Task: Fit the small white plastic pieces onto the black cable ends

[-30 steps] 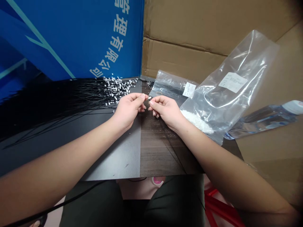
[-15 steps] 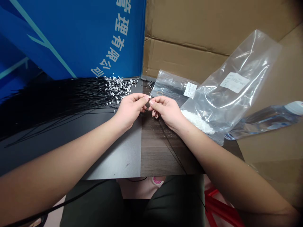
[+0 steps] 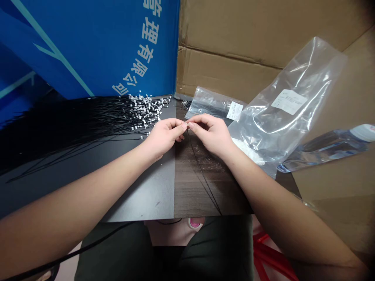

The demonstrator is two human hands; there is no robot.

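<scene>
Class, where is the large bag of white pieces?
In the head view, the large bag is on the right, between the smaller bag and the bottle, beyond the right hand.

"理有限公司" running down the panel [image 3: 96,43], upper left, labels [image 3: 289,102] on bags [image 3: 295,128], right of centre, bearing illegible print

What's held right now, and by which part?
Thin black wire, pinched near its far end where left hand and right hand meet; the tip is hidden.
</scene>
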